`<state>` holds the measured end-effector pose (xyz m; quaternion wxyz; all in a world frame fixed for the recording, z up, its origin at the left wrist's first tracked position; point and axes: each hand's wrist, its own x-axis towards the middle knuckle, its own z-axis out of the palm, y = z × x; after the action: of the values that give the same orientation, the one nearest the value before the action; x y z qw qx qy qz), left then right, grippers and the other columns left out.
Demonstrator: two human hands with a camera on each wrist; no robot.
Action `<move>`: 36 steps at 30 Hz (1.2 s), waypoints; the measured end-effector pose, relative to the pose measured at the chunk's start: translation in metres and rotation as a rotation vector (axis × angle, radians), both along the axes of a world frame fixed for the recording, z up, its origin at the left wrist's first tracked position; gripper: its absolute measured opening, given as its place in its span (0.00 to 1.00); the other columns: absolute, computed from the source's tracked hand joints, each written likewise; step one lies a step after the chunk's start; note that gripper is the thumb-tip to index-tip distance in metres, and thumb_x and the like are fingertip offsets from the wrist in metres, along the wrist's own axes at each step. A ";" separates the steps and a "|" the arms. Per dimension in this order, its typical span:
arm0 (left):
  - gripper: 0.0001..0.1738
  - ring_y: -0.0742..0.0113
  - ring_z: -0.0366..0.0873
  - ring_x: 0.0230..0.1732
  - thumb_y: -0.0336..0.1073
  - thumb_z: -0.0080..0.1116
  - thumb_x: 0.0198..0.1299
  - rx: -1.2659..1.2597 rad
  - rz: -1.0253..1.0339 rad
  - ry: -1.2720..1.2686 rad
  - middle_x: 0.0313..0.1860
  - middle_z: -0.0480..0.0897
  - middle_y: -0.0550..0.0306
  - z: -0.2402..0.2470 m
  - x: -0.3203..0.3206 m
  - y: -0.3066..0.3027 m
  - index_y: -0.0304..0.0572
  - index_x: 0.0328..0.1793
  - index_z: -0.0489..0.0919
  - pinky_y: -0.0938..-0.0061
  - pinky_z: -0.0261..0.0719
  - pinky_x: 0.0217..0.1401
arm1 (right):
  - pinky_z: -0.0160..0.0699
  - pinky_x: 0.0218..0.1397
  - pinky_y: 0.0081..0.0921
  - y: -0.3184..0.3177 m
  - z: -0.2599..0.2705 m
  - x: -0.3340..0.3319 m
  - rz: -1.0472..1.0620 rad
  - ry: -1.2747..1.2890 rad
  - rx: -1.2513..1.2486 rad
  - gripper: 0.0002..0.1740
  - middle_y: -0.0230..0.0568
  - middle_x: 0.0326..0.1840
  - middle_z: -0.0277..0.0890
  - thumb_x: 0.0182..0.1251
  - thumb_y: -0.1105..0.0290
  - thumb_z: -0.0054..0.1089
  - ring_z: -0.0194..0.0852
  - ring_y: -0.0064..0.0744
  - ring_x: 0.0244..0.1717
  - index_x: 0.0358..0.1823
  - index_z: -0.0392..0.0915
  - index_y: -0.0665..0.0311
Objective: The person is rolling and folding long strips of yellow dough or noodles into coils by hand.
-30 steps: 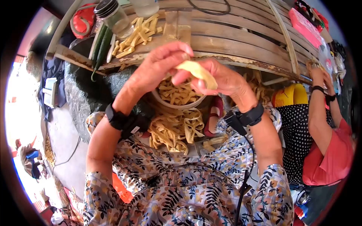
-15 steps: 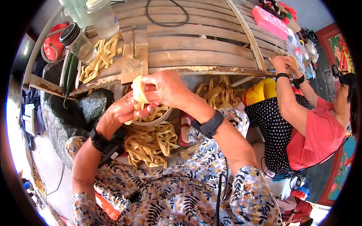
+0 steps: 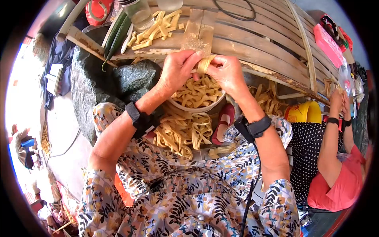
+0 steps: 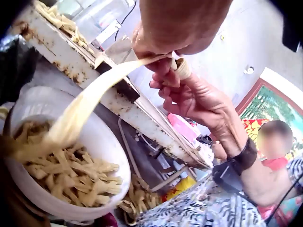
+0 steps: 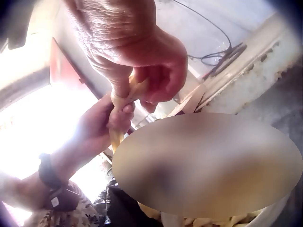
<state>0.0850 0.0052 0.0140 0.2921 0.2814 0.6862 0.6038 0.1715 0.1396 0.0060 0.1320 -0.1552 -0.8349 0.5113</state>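
A pale yellow strip is held between both hands above a white bucket of cut yellow pieces. The left hand pinches one side of it; the right hand grips the other with curled fingers. In the left wrist view, a long end of the strip hangs over the bucket, and a band of it wraps round a right-hand finger. In the right wrist view the strip passes between the fingers of both hands. A blurred oval hides part of that view.
Beyond the hands lies a slatted bench with a board, a jar, cucumbers and yellow pieces. Loose strips lie below the bucket. A yellow bucket and another person are on the right.
Compared with half a second ago, the hands stand side by side, the left higher beside the strip and the right no longer reaching across it. The head view has swung left.
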 end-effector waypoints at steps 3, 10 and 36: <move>0.16 0.76 0.73 0.22 0.40 0.52 0.61 -0.077 -0.089 0.297 0.24 0.76 0.59 -0.003 0.005 -0.002 0.31 0.43 0.73 0.81 0.72 0.23 | 0.68 0.26 0.23 -0.002 -0.003 -0.001 -0.027 -0.120 0.006 0.08 0.37 0.22 0.76 0.52 0.66 0.60 0.71 0.22 0.22 0.31 0.81 0.61; 0.15 0.82 0.65 0.20 0.41 0.51 0.61 -0.064 0.088 -0.042 0.23 0.73 0.64 -0.019 0.000 0.000 0.36 0.44 0.72 0.85 0.63 0.19 | 0.73 0.40 0.20 -0.006 -0.001 -0.003 0.023 0.422 -0.142 0.04 0.40 0.40 0.77 0.52 0.77 0.59 0.72 0.22 0.39 0.29 0.81 0.67; 0.13 0.86 0.54 0.18 0.39 0.47 0.64 0.087 -0.319 -0.518 0.18 0.64 0.73 -0.012 -0.011 -0.031 0.36 0.36 0.75 0.90 0.51 0.19 | 0.73 0.31 0.13 0.015 -0.003 0.003 0.125 -0.036 -0.750 0.17 0.32 0.28 0.74 0.54 0.64 0.64 0.70 0.17 0.28 0.42 0.76 0.66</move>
<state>0.0737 -0.0257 0.0017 0.5362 0.2347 0.5098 0.6305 0.1749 0.1542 0.0033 0.0201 -0.1504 -0.5999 0.7855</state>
